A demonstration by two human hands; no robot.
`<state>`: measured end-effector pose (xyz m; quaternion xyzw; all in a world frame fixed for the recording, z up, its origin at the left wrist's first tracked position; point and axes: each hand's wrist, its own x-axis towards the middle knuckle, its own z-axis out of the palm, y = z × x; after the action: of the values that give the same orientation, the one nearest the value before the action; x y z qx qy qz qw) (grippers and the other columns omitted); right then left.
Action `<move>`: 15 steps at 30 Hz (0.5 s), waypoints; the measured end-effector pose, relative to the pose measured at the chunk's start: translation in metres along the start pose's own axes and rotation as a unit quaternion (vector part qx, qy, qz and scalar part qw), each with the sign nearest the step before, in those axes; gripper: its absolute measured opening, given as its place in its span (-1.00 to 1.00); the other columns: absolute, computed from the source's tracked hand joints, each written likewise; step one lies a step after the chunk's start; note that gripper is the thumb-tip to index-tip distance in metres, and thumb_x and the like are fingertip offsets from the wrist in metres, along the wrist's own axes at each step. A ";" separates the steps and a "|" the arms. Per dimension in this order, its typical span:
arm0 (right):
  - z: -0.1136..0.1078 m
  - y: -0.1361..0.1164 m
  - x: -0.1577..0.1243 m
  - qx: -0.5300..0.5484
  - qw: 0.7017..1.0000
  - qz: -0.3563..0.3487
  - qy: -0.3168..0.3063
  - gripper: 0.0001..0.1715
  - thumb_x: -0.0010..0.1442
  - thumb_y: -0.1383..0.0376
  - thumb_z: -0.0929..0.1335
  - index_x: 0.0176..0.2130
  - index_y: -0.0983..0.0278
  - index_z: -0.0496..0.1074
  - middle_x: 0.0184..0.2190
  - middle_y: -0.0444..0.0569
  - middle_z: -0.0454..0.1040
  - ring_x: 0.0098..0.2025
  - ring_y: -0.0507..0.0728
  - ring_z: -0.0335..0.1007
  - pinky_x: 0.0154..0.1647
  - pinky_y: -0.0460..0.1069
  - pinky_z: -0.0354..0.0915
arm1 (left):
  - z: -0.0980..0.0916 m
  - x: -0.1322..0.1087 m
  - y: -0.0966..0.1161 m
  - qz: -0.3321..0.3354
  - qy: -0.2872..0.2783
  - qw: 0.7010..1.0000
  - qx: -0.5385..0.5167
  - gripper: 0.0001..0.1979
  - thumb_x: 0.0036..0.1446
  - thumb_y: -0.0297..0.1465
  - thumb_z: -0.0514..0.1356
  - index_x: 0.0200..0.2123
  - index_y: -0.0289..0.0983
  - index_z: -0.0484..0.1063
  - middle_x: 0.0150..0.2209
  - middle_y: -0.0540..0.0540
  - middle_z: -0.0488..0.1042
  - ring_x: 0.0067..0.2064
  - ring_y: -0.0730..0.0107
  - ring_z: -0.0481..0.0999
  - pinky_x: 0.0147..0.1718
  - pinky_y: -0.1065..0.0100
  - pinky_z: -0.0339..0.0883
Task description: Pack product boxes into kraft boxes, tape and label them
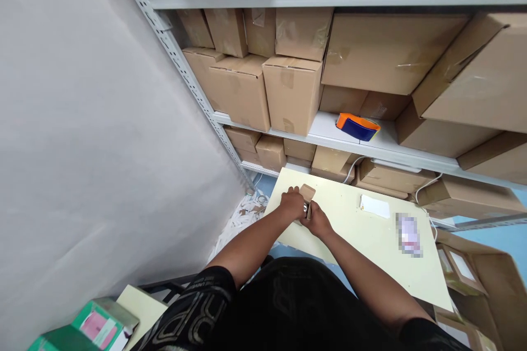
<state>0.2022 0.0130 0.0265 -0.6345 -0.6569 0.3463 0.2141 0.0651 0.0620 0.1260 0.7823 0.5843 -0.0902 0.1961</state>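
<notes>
A small brown cardboard box [307, 192] is between my hands over the left end of the pale yellow table [341, 230], its top flap standing up. From the left, my left hand [292, 204] is closed on the box, fingers curled and covering much of it. My right hand [318, 221] grips the box's near right side. Something silvery and round [305, 208] shows between the two hands; I cannot make out what it is. The hands hide most of the box's body and whatever is inside.
On the table lie white cards [374, 206] and a blurred-out item [409, 235]. Behind stands a metal shelf [284, 134] stacked with cardboard boxes [292, 93] and an orange-and-blue object [358, 126]. Paper scraps [242, 219] litter the floor at left. A green box [96, 324] is lower left.
</notes>
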 end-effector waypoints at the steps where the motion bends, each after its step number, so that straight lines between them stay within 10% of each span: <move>1: -0.001 -0.001 0.001 0.000 1.000 0.003 -0.002 -0.44 0.03 0.23 0.50 0.00 0.24 0.33 -0.11 0.04 0.53 -0.13 0.21 0.52 -0.21 -0.01 0.33 | -0.002 -0.002 -0.001 0.012 0.022 1.000 -0.007 -0.50 -0.26 -0.28 0.44 -0.16 -0.29 0.54 0.05 -0.32 0.39 0.11 -0.14 0.32 0.01 0.03 0.35; 6: -0.004 -0.003 0.007 0.007 1.000 0.008 -0.008 -0.30 -0.02 0.20 0.53 0.08 0.24 0.33 -0.03 0.08 0.53 -0.04 0.26 0.53 -0.10 0.03 0.37 | -0.018 -0.025 -0.020 0.087 0.195 0.968 -0.131 -0.47 -0.21 -0.32 0.39 -0.07 -0.29 0.52 0.15 -0.33 0.35 0.12 -0.10 0.39 0.09 0.05 0.38; 15: 0.000 -0.007 0.017 0.048 0.999 0.010 -0.020 0.00 -0.07 0.05 0.58 0.25 0.23 0.24 0.13 0.13 0.45 0.17 0.34 0.40 0.18 0.18 0.32 | -0.066 -0.052 -0.065 0.135 0.332 0.877 -0.319 -0.38 -0.17 -0.49 0.31 0.07 -0.26 0.44 0.12 -0.21 0.38 -0.05 0.20 0.54 0.01 0.22 0.50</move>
<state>0.1956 0.0303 0.0296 -0.6230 -0.6373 0.3925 0.2275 -0.0176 0.0592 0.1922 0.7327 0.5008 0.3932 0.2402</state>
